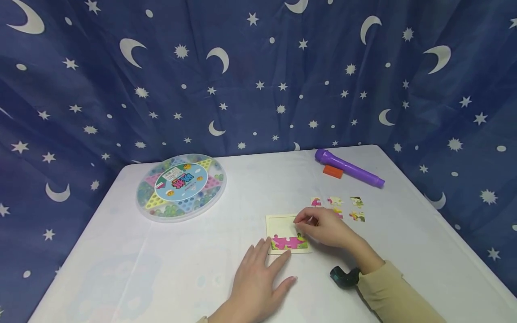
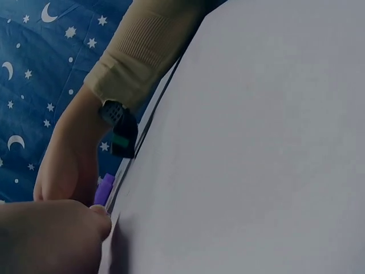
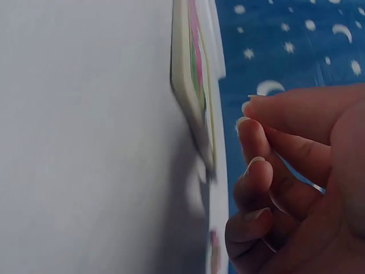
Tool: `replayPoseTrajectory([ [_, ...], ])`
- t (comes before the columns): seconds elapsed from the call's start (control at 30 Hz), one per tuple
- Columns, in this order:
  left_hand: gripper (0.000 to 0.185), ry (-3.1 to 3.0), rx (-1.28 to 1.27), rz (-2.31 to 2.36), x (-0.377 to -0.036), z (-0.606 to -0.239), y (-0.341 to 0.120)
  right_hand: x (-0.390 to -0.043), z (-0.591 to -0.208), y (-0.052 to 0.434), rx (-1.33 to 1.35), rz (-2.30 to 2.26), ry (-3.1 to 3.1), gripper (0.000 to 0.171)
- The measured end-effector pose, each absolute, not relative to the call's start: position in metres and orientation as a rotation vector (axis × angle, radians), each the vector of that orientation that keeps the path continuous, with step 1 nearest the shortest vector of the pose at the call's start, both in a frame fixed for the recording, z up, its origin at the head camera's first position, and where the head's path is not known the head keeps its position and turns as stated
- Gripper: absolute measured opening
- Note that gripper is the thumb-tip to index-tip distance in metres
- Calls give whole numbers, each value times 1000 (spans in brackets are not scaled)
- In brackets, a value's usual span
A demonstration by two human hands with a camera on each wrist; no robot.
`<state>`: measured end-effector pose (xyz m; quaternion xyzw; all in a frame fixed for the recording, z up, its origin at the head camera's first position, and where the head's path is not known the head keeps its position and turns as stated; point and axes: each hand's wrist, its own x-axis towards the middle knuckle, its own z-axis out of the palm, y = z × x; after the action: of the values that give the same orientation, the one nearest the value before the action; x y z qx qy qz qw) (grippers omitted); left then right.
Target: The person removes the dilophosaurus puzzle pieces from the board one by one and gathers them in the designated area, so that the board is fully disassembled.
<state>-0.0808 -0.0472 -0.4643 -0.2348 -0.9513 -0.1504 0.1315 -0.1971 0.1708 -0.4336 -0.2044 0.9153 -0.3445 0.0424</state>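
Observation:
A shallow puzzle tray (image 1: 280, 220) lies at the middle front, with joined pink and green puzzle pieces (image 1: 288, 243) along its near side. My left hand (image 1: 256, 278) rests spread, its fingers at the tray's left and near edges. Over the tray's right side is my right hand (image 1: 323, 226), fingers curled and thumb tip near the index tip. The right wrist view shows no piece between these fingertips (image 3: 254, 131), beside the tray edge (image 3: 185, 74). Loose puzzle pieces (image 1: 357, 216) lie in rows beyond the right hand, which partly covers them.
A round board game box (image 1: 181, 188) with coloured marbles lies at the left rear. At the right rear are a purple toy microphone (image 1: 351, 168) and a small orange block (image 1: 333, 171). A dark device (image 1: 344, 277) sits at the right wrist. Behind the table hangs a blue curtain (image 1: 250, 121).

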Motion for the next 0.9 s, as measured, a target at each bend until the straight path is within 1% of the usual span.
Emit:
replayPoseTrajectory([
  [0.2,57,-2789,-685,-345,-77,-467,-45,-196,-426,152,-766,-1020,2660,14],
  [0.33,58,-2802,-670,-329,-78,-470,-42,-196,-426,144,-829,-962,2615,15],
  [0.9,58,-2796,-612,-330,-81,-473,-41,-196,-433,131,-869,-904,2622,11],
])
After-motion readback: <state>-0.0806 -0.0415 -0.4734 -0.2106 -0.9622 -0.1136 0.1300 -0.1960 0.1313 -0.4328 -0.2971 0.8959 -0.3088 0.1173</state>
